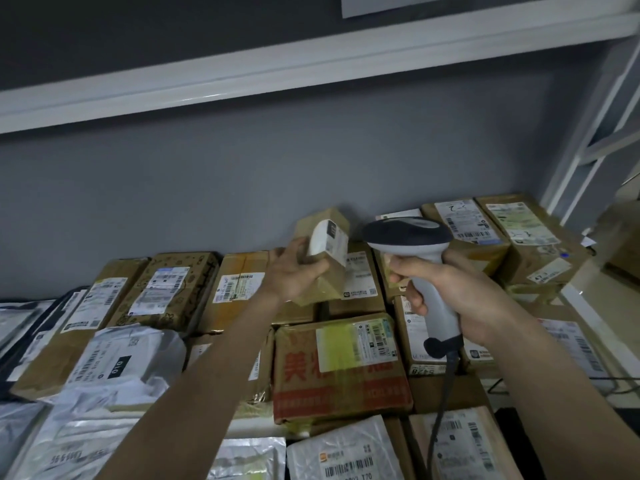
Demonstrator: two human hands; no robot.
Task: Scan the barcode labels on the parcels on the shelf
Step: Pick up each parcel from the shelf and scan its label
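Against the grey wall (277, 174), under a white shelf rail (311, 64): shelf (588, 310) packed edge to edge with parcels, labels mostly face up. Along the back, a row of brown cartons, among them one printed with dark doodles (166, 289) and one with orange tape (239, 289). At back right, two larger cartons (502, 233) with white labels, stacked higher than the rest. Nearer centre, a red-printed carton (343, 368) with a yellow-and-white label, lying flat. To the left, white and grey poly mailers (128, 355), crumpled, overlapping the cartons. Along the near edge, more mailers and a labelled box (460, 445).

Above the back row, lifted clear of the pile: small brown box (325, 254), tilted, its white label (329, 240) turned toward the right. Left hand (294, 271) wrapped round its lower side, fingers curled on the cardboard, thumb on the near face.

Just beside the box, to its right: barcode scanner (415, 244), dark head with grey top pointing at the label, pale handle running down. Right hand (446, 292) closed firmly about the handle, fingers curled across the front. Dark cable (440, 410) hanging from the handle's base down over the near parcels.
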